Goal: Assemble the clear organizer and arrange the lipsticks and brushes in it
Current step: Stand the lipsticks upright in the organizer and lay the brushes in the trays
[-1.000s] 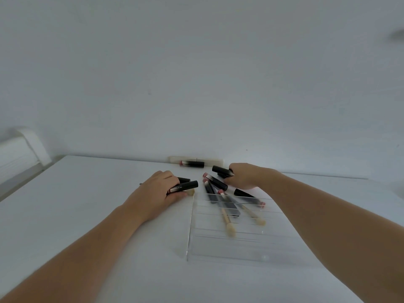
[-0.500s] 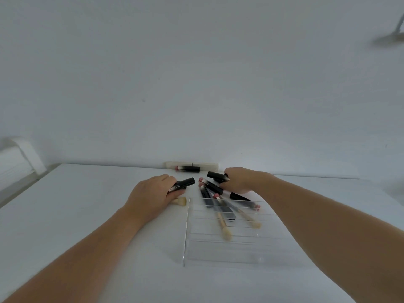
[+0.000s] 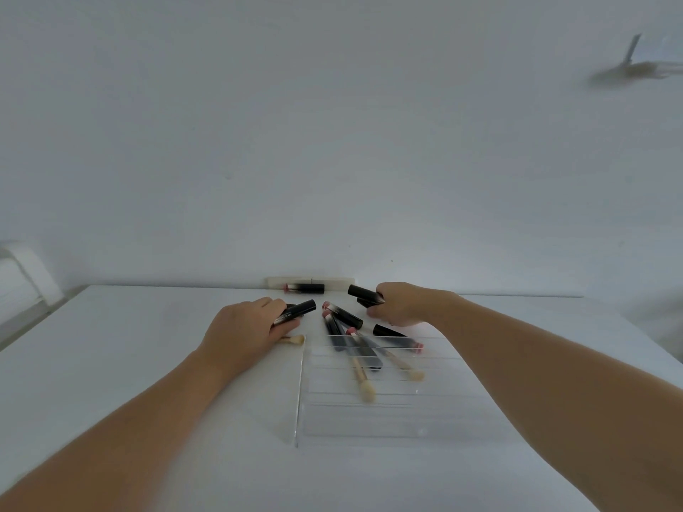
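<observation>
Fingers [image 3: 275,308] of the left hand [image 3: 244,332] curl around one black lipstick [image 3: 295,313]; the right hand [image 3: 401,304] grips another lipstick [image 3: 362,292]. Unassembled clear organizer panels [image 3: 369,412] lie flat on the white bench [image 3: 111,364], over two brushes [image 3: 364,382] and four loose lipsticks [image 3: 342,315].

We seem to be in a plain room of a home, at a white table [image 3: 111,364] pushed against a bare white wall [image 3: 332,142]. Lipsticks [image 3: 342,315] and makeup brushes [image 3: 364,382] lie scattered on it, and a white radiator-like fixture [image 3: 22,279] stands at far left.
</observation>
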`<state>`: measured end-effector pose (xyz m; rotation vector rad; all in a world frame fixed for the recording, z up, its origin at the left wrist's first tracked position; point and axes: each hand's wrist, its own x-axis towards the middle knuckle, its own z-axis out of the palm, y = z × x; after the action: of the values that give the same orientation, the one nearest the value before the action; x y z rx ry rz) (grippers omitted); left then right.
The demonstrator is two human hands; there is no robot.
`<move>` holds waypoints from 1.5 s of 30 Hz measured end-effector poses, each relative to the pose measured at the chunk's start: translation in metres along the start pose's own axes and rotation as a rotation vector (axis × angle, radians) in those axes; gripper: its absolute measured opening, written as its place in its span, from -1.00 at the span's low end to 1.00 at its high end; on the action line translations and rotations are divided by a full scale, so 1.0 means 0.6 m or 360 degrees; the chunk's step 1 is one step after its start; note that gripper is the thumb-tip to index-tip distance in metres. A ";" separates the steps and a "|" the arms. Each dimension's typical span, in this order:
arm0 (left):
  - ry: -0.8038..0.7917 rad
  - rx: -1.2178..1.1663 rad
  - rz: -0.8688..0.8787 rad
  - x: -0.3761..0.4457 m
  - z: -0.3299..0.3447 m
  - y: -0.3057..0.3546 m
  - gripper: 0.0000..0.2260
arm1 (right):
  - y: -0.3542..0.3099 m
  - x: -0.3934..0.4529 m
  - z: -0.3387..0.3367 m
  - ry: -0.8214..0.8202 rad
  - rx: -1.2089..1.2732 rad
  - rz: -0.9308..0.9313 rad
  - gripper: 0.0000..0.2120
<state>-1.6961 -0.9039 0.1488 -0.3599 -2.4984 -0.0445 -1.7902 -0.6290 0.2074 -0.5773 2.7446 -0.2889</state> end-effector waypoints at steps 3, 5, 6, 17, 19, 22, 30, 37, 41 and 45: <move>0.0017 0.0017 0.0057 0.003 -0.001 0.002 -0.47 | 0.009 -0.006 -0.003 0.0017 0.0098 0.0015 -0.75; 0.0059 -0.0010 0.0066 0.004 -0.003 0.004 -0.43 | 0.016 -0.009 -0.008 0.0032 0.0172 0.0023 -0.75; 0.0091 -0.0020 0.0067 0.004 -0.005 0.005 -0.43 | 0.019 -0.011 -0.010 0.0042 0.0196 0.0023 -0.75; 0.0000 -0.0381 -0.0445 0.023 -0.028 0.009 -0.70 | 0.014 -0.070 -0.044 0.0384 0.0223 -0.0191 -0.75; 0.0114 -0.0461 -0.0475 0.036 -0.046 0.022 -0.68 | 0.011 -0.095 -0.047 0.0416 0.0262 -0.0277 -0.76; 0.0278 -0.0594 -0.0362 0.057 -0.080 0.062 -0.69 | 0.020 -0.135 -0.042 0.0395 0.0268 -0.0405 -0.79; 0.0138 -0.0844 -0.0149 0.087 -0.104 0.178 -0.67 | 0.068 -0.207 -0.015 0.0429 0.0006 -0.0531 -0.83; -0.0062 -0.0645 0.0074 0.105 -0.082 0.239 -0.64 | 0.099 -0.226 0.008 0.0450 0.0018 -0.0527 -0.85; -0.0141 -0.0585 0.0109 0.104 -0.070 0.246 -0.67 | 0.111 -0.229 0.011 0.0442 0.0112 -0.0522 -0.83; -0.0156 -0.0525 0.0163 0.100 -0.066 0.247 -0.67 | 0.121 -0.232 0.009 0.0408 0.0168 -0.0490 -0.86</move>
<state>-1.6807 -0.7509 0.2080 -0.6384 -2.5646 -0.4104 -1.6934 -0.5059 0.2205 -0.9972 2.8504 -0.6157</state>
